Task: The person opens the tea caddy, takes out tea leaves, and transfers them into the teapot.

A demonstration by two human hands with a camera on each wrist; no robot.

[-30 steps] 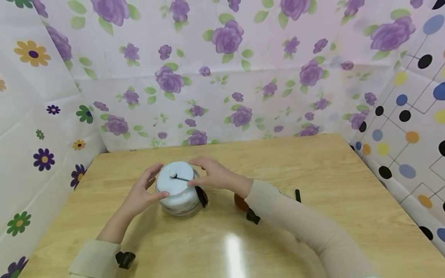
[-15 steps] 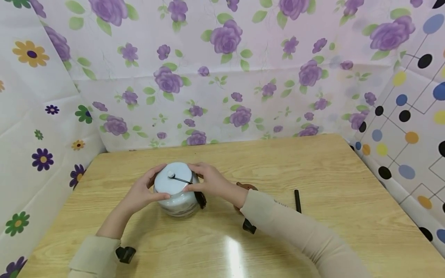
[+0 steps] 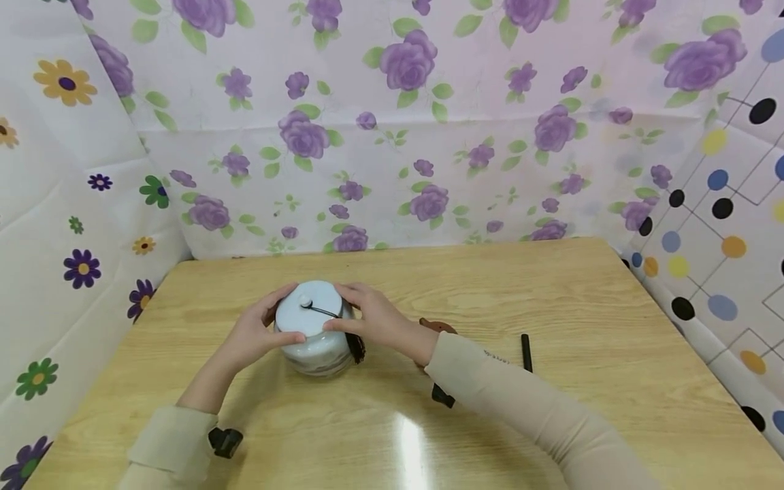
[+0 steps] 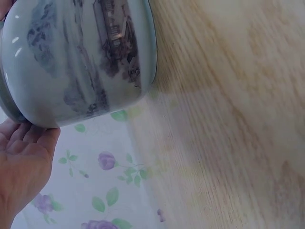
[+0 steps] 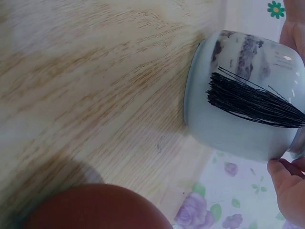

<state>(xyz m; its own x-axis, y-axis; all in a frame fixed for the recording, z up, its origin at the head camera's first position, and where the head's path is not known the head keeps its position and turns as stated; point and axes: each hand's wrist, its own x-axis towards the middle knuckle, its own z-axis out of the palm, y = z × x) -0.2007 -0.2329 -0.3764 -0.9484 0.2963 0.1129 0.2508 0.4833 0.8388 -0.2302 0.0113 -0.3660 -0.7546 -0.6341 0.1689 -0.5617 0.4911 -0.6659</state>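
A lidded ceramic jar stands on the wooden table, left of the middle. Its pale lid has a small white knob, from which a black cord runs to a black tassel hanging down the right side. Grey landscape painting shows on the jar's wall in the left wrist view. From the left, my left hand grips the jar near the lid, thumb in front and fingers behind. My right hand holds the opposite side the same way, its thumb by the cord. Both hands' far fingertips are partly hidden.
A reddish-brown rounded object sits under my right forearm, mostly covered by it in the head view. Farther right lies a black stick-like item, partly behind the sleeve. Patterned cloth hangs along the table's back and sides.
Both hands have closed in on the jar, the right hand lowering its thumb and fingers onto it. The jar stays in about the same place, and the head view has shifted slightly.
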